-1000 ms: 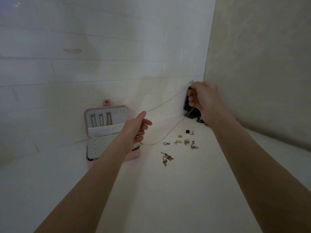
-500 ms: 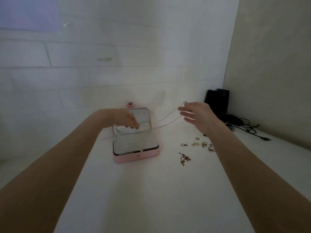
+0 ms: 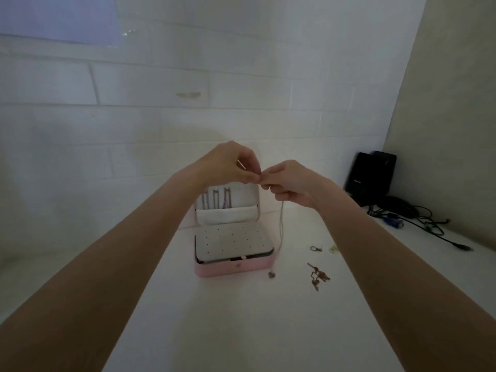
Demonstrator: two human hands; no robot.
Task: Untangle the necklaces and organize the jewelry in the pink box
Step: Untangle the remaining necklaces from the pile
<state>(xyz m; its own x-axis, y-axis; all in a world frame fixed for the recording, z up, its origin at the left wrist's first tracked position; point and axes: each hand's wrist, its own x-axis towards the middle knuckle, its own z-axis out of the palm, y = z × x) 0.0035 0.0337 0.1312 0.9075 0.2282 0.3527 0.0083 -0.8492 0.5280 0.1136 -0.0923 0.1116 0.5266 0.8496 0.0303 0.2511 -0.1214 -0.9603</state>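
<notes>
The pink jewelry box [image 3: 236, 268] stands open on the white table, its lid upright with several chains hung inside and a white dotted earring pad in the base. Above the lid, my left hand [image 3: 230, 165] and my right hand [image 3: 288, 185] meet fingertip to fingertip, both pinching the ends of a thin silver necklace [image 3: 281, 232]. The doubled chain hangs down from my right hand past the box's right side, and its small pendant [image 3: 271, 274] rests near the table by the box's front corner.
Loose jewelry lies right of the box: a brown cluster [image 3: 318, 276], a small ring piece [image 3: 316, 248] and a pale piece [image 3: 333, 249] beside my right forearm. A black device [image 3: 370, 177] and tangled cables [image 3: 418, 217] fill the back right corner. White brick wall behind.
My hands were spread apart with the necklace stretched between them; they have come together above the box lid, and the chain now hangs down in a loop.
</notes>
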